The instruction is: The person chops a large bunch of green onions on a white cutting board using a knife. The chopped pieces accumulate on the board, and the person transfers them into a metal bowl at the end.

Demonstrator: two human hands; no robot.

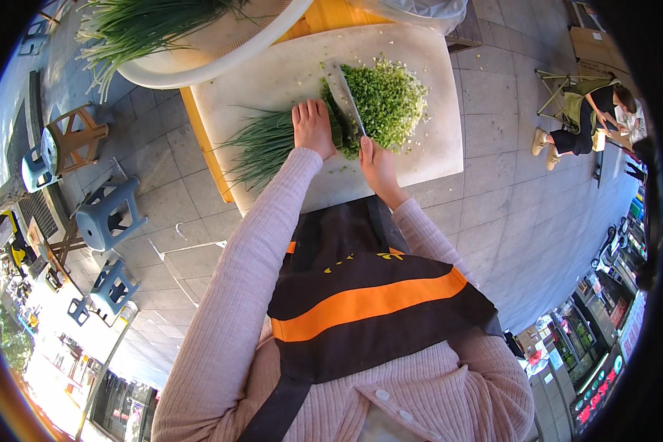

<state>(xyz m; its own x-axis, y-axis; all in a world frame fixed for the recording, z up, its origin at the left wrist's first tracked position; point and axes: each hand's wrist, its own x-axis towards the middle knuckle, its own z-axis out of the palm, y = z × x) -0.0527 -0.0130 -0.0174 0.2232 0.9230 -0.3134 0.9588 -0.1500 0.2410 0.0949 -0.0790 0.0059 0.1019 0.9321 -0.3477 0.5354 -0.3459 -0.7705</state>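
My left hand (314, 128) presses down on a bunch of green chives or thin scallions (262, 145) lying on a white cutting board (436, 121). The loose tips fan out to the left. In my right hand (380, 170) is the handle of a cleaver (345, 96), its broad blade standing between the uncut bunch and a heap of finely chopped greens (389, 99). The blade is close beside my left fingers. Bits of green cling to its lower part, and its cutting edge is hidden among the greens.
A large white basket (199, 74) holding more long greens (149, 33) overlaps the board's far left corner. A clear plastic bag (431, 14) lies beyond the board. Plastic stools (108, 215) stand on the paving to the left. A seated person (583, 119) is at the right.
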